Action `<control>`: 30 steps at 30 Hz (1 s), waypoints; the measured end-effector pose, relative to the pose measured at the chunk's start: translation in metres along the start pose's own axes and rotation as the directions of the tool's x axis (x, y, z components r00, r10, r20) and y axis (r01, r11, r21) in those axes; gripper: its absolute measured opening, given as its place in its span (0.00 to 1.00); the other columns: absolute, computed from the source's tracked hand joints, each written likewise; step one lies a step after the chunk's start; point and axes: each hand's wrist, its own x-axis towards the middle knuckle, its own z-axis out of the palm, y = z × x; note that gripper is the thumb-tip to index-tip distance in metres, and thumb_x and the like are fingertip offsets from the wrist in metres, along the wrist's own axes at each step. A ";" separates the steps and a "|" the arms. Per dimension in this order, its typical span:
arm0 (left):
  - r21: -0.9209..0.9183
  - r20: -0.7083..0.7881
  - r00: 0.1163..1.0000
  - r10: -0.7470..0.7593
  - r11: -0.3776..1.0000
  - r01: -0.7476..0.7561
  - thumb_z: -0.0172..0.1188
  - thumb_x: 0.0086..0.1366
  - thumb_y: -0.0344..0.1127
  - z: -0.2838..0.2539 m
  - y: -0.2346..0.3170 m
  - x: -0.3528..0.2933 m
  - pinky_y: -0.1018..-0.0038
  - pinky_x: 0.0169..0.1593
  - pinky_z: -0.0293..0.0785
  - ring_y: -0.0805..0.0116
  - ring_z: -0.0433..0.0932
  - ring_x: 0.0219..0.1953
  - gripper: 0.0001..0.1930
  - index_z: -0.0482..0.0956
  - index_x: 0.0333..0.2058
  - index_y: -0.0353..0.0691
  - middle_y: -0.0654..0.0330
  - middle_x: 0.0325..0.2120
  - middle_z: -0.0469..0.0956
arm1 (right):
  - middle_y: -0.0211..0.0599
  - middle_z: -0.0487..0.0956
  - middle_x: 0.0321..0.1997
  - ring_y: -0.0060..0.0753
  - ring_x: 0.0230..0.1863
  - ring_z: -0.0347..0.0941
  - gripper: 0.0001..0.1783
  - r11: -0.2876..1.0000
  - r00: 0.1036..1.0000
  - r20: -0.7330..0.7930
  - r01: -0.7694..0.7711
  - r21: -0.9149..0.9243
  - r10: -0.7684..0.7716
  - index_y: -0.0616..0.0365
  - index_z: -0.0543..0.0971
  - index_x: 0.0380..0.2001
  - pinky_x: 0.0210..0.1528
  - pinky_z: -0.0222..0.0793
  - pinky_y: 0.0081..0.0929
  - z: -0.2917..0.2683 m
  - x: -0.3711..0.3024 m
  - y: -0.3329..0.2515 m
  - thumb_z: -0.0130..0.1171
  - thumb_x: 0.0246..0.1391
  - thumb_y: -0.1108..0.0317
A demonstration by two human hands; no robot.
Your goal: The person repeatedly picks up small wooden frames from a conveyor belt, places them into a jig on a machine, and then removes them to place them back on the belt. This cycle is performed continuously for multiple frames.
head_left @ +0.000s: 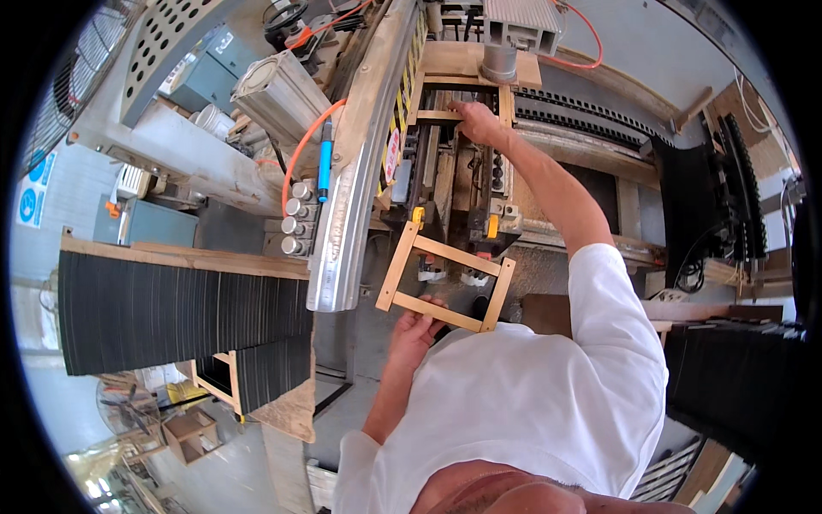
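Well, from far off I count two hands and two wooden frames by them. The left hand has its fingers closed on the near bar of the first wooden frame, which is held tilted between the machine and the white shirt. That frame has four bars, and I see them all. The right hand reaches up to the second wooden frame, which sits in the machine, and its fingers touch the near bar. I can't tell if they grip it, because the hand hides some of them. The far end of that frame is hard to make out by the one silver cylinder. I also count one blue pen, four round silver knobs in a row and two yellow bits. Off to the left, a third wooden frame is partly hidden by the black strips, which are packed too tight to count. The black pile on the right fades into the dark rim.
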 end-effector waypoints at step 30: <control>0.255 -0.434 0.863 0.259 0.954 -0.158 0.51 0.68 0.31 -0.065 -0.033 -0.044 0.63 0.56 0.72 0.63 0.72 0.54 0.18 0.67 0.55 0.34 0.56 0.50 0.74 | 0.46 0.73 0.54 0.49 0.55 0.68 0.35 0.866 0.960 -0.175 0.107 -0.489 -0.218 0.55 0.72 0.52 0.55 0.64 0.44 -0.027 -0.025 -0.010 0.69 0.39 0.54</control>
